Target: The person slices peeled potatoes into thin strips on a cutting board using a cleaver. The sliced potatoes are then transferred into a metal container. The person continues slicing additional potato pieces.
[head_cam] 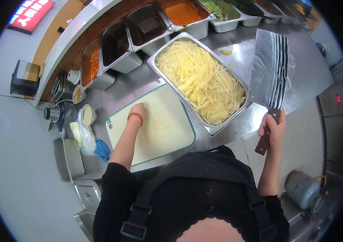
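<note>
My right hand (275,128) grips the brown riveted handle of a Chinese cleaver (266,66). Its broad wet blade points away from me, over the right side of the steel counter. My left hand (138,111), with a red band at the wrist, is curled into a fist on the pale green-edged cutting board (165,127). Its fingertips are hidden, and nothing shows in it. Between the hands, a deep steel pan (180,96) heaped with pale yellow shredded potato (201,81) overlaps the board's far right corner. Beyond it lies a small potato piece (226,52).
Steel pans of sauces (123,62) and chopped greens (226,26) line the counter's back. At left are a bowl (88,115), a plastic bag (87,140) and a blue cloth (102,150). A gas cylinder (302,189) stands on the floor at right.
</note>
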`<state>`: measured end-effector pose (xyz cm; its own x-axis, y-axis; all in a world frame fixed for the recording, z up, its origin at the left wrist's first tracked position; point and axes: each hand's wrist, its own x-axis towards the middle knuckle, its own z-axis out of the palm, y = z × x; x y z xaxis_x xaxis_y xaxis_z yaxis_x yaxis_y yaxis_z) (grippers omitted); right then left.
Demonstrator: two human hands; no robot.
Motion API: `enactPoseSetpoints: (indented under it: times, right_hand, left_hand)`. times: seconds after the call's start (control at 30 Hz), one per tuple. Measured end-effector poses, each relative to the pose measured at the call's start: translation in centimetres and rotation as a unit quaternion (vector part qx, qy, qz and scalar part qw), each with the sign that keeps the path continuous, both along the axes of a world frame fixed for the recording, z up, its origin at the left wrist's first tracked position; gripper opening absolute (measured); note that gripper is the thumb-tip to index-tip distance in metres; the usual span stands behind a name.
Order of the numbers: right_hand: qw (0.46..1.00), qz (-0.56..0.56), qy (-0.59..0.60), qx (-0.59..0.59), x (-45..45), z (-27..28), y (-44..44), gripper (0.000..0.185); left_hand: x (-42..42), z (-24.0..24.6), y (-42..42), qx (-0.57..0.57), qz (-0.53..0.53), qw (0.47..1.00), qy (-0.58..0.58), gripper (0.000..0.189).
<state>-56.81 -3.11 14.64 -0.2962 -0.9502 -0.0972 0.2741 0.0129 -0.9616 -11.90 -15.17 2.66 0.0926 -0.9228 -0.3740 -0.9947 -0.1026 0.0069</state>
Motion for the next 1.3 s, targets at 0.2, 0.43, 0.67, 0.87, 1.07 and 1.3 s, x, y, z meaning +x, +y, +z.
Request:
enactPoseSetpoints:
  times: [0.2,0.43,0.67,0.87,1.07,1.3]
  right_hand:
    - [0.999,-0.026,0.017,0.010,-1.6,-0.3,1.0,0.015]
    - [0.999,-0.031,0.003,0.009,-1.7,0.2,0.7,0.015]
    - [0.999,-0.035,0.001,-0.011,-2.5,1.0,1.1,0.017]
    - [0.997,-0.060,-0.031,-0.029,-3.9,0.8,1.8,0.023]
    - [0.995,-0.080,-0.049,-0.019,-5.6,0.1,3.0,0.028]
    - [0.986,-0.110,-0.120,-0.020,-8.7,-4.0,4.0,0.029]
  left_hand:
    - [-0.1,8.1,-2.2,-0.100,0.138,0.912,0.374,0.007]
    - [-8.2,15.0,-2.7,-0.213,-0.134,0.855,0.454,0.008]
    - [-13.7,15.1,-2.7,-0.206,-0.099,0.926,0.299,0.014]
    - [-18.4,16.1,-4.0,-0.296,-0.255,0.881,0.265,0.010]
    - [-27.0,15.3,-6.9,-0.177,-0.409,0.830,0.336,0.018]
    - [-33.6,9.4,-15.2,0.040,-0.455,0.882,0.120,0.038]
